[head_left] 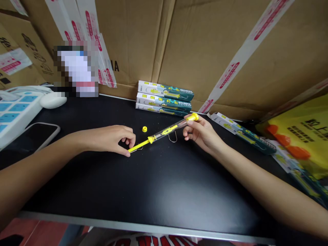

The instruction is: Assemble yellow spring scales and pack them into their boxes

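Note:
A clear tube with yellow parts [165, 132] is held aslant above the black table, its right end higher. My left hand [112, 139] pinches the tip of the yellow rod [139, 146] that sticks out of the tube's lower left end. Around the upper right end, by the yellow cap, the fingers of my right hand [202, 133] are closed. A metal wire loop [173, 137] shows beneath the tube, and a thin wire hook lies along the rod. On the table behind the rod sits a small yellow ring-shaped cap [145, 129].
Stacked printed boxes [164, 99] stand at the back against cardboard. More boxes [243, 133] and a yellow bag [304, 133] are at the right. A power strip [19, 107], a white mouse [53, 100] and a phone [38, 136] lie at the left.

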A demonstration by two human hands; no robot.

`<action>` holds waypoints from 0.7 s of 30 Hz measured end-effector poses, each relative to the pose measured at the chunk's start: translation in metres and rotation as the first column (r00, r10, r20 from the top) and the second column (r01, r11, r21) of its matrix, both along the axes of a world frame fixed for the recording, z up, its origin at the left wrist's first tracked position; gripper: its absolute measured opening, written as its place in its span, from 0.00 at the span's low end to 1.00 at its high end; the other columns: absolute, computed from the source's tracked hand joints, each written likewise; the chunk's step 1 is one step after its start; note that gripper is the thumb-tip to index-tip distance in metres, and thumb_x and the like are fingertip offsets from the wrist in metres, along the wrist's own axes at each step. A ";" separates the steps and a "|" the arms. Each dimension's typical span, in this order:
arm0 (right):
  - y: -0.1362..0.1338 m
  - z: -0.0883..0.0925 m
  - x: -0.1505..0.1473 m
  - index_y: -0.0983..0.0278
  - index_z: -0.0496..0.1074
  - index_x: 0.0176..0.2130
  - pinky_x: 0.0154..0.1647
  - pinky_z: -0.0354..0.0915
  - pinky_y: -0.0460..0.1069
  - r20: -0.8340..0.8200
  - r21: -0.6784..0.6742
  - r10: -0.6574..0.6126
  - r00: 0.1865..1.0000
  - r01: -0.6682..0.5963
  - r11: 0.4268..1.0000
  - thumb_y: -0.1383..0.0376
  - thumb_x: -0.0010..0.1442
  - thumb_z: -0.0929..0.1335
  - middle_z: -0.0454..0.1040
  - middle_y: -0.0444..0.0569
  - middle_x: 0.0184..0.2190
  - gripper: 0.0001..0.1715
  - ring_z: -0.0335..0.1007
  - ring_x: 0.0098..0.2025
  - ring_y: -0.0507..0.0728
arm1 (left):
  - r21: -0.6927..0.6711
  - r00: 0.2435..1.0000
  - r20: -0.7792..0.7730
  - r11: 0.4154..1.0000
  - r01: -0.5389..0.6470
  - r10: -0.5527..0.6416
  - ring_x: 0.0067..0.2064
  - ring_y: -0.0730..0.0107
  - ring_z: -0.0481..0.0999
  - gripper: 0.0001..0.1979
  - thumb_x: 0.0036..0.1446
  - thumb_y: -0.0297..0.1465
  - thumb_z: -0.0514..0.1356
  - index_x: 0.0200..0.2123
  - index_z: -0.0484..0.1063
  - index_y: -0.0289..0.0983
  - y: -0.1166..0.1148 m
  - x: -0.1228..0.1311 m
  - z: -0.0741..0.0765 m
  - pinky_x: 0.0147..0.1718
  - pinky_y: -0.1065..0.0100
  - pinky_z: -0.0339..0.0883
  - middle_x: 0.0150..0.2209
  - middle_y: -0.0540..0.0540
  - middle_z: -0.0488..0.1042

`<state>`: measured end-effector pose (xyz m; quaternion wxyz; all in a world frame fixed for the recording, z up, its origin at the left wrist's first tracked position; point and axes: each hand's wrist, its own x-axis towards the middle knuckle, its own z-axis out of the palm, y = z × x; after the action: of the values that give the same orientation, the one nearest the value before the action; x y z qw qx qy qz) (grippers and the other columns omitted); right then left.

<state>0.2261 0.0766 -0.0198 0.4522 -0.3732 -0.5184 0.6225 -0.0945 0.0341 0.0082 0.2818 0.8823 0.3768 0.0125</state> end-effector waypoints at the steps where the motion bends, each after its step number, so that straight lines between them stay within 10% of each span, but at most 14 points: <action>1: 0.000 0.000 0.000 0.62 0.70 0.39 0.19 0.72 0.43 0.003 0.003 0.003 1.000 -0.003 1.000 0.63 0.51 0.74 0.74 0.42 0.33 0.15 0.70 0.23 0.47 | -0.013 1.000 0.003 1.000 -0.006 0.006 0.37 0.70 0.70 0.09 0.53 0.39 0.63 0.33 0.74 0.40 0.001 0.001 -0.001 0.37 0.71 0.61 0.35 0.51 0.71; 15: 0.002 0.000 0.003 0.59 0.68 0.42 0.20 0.71 0.43 0.029 0.036 0.062 0.998 -0.063 0.997 0.62 0.52 0.74 0.70 0.38 0.28 0.18 0.71 0.24 0.48 | -0.064 0.936 0.307 0.985 -0.161 0.173 0.32 0.73 0.71 0.11 0.55 0.40 0.63 0.35 0.75 0.39 0.002 0.013 -0.013 0.31 0.72 0.62 0.34 0.51 0.75; 21: 0.004 0.002 0.004 0.59 0.67 0.42 0.19 0.70 0.42 0.010 0.036 0.030 1.000 -0.030 0.999 0.62 0.52 0.74 0.69 0.38 0.28 0.19 0.71 0.23 0.47 | -0.344 0.760 0.569 0.930 -0.127 0.315 0.43 0.67 0.78 0.07 0.59 0.34 0.59 0.35 0.66 0.36 0.003 0.018 -0.021 0.44 0.64 0.67 0.39 0.45 0.80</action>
<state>0.2304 0.0808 -0.0176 0.4471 -0.3599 -0.5371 0.6181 -0.0768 0.0372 -0.0123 0.5094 0.7283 0.3646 0.2779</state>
